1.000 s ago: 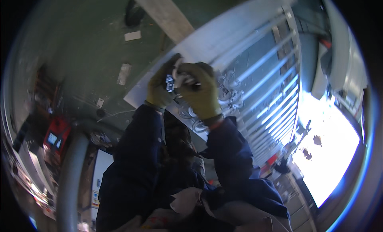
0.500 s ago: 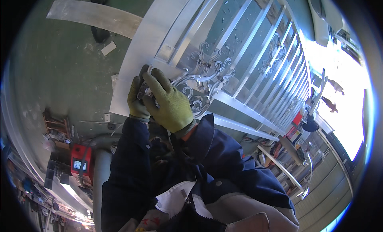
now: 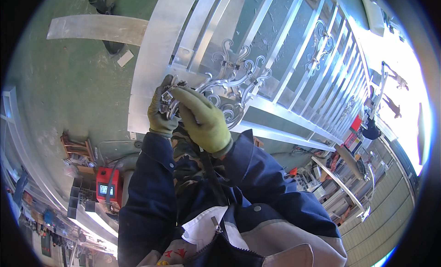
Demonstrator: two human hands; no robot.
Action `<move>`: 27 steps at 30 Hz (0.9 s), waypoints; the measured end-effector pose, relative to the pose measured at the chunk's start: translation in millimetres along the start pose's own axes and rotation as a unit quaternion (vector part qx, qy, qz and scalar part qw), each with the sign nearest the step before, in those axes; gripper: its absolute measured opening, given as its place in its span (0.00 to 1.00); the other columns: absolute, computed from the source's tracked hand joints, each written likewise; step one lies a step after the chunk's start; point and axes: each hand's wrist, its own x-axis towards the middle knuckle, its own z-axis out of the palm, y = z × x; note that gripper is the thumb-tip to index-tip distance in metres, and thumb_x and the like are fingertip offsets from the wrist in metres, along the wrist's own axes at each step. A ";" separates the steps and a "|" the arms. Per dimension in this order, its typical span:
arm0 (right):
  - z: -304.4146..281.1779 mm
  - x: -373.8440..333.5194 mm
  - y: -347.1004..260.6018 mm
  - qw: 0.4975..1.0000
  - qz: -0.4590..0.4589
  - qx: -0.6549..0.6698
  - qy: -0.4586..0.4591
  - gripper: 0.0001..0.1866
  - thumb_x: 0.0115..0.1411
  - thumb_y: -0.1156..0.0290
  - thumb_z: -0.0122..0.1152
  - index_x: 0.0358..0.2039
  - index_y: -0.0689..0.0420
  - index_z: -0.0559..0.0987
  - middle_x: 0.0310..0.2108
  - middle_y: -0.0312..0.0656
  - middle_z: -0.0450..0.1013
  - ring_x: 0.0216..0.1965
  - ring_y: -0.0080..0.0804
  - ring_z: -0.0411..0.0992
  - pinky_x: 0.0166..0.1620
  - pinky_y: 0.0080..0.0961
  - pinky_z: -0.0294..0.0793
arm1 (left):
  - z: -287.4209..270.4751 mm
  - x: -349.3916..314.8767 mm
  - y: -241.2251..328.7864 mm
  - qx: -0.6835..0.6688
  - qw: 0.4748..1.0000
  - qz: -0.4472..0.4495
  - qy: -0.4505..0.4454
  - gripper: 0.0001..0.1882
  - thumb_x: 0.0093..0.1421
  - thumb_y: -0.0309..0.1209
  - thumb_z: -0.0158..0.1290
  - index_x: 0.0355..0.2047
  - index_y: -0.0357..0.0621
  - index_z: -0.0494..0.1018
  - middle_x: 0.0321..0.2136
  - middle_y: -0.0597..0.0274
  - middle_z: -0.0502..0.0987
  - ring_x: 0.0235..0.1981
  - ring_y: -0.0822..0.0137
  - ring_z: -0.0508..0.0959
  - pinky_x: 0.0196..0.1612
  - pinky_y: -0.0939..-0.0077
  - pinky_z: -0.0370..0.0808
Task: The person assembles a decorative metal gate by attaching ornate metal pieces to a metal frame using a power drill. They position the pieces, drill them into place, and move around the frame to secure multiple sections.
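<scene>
My left hand [image 3: 160,114], in a green work glove, is closed around a handful of small shiny metal fittings [image 3: 169,104]. Over them reaches my right hand [image 3: 205,122], also gloved, its fingers together with the tips among the pieces. Whether it grips one of them is hidden. Just beyond the right hand, silvery scrolled ornaments [image 3: 233,81] lie on a flat metal gate or railing panel [image 3: 154,60] with long parallel bars. Another scroll ornament [image 3: 319,44] sits farther along the bars.
A curved metal strip [image 3: 96,29] and a white piece [image 3: 125,58] lie on the green floor at the left. A red machine with a small screen [image 3: 108,186] stands at lower left, beside metal profiles [image 3: 80,198]. Bright daylight enters at the right.
The view has shifted slightly. My right fingers have uncurled forward over the left hand's metal pieces, which now show more. The left hand still holds them.
</scene>
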 end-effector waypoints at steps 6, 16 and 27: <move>-37.6 -57.9 97.2 0.905 0.254 0.260 0.222 0.22 0.67 0.78 0.61 0.62 0.62 0.74 0.52 0.46 0.78 0.50 0.31 0.77 0.52 0.25 0.77 | -7.4 -0.5 17.4 -0.117 0.991 -0.061 -0.029 0.25 0.76 0.44 0.43 0.68 0.50 0.66 0.64 0.48 0.71 0.65 0.41 0.70 0.52 0.41 0.83; -55.7 -81.7 175.5 0.879 0.439 -0.146 0.116 0.49 0.57 0.35 0.66 0.68 0.58 0.67 0.59 0.62 0.73 0.61 0.60 0.71 0.63 0.46 0.70 | 9.3 -0.3 34.0 0.033 0.998 -0.032 -0.050 0.26 0.74 0.44 0.47 0.69 0.52 0.66 0.60 0.55 0.76 0.59 0.54 0.78 0.47 0.52 0.85; -49.1 -66.0 145.6 0.827 0.530 -0.008 0.187 0.49 0.56 0.36 0.69 0.66 0.60 0.67 0.55 0.58 0.77 0.57 0.56 0.76 0.59 0.40 0.74 | 38.3 -15.2 42.2 -0.049 0.986 -0.093 -0.126 0.27 0.75 0.46 0.45 0.70 0.52 0.64 0.65 0.51 0.71 0.65 0.44 0.71 0.54 0.35 0.80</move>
